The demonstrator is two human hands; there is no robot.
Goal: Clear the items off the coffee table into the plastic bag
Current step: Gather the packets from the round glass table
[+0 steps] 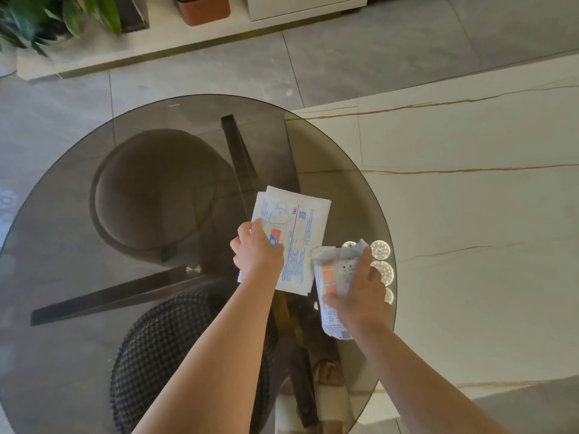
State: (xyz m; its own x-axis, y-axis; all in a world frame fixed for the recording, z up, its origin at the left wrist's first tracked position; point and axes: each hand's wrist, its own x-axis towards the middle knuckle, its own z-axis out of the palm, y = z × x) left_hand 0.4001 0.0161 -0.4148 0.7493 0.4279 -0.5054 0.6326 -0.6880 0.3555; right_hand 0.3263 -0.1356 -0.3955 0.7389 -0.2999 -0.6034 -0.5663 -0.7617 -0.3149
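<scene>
Two hands work over the round glass table (78, 214). To the left, under the glass, sit a brown stool (150, 189) and a checked cushion (175, 355). The left hand (258, 252) grips a stack of white paper packets (297, 233) printed in blue, just above the tabletop. Just beside it, the right hand (360, 296) clutches a crumpled plastic bag (335, 277) with orange patches. At far right lies a pale marble slab (470, 214).

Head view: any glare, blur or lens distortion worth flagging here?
Head view: bright circular glints on the glass table beside the right hand; plant at top left motion-blurred; wide-angle bending of floor lines; print on the packets under the left hand too soft to read.
</scene>
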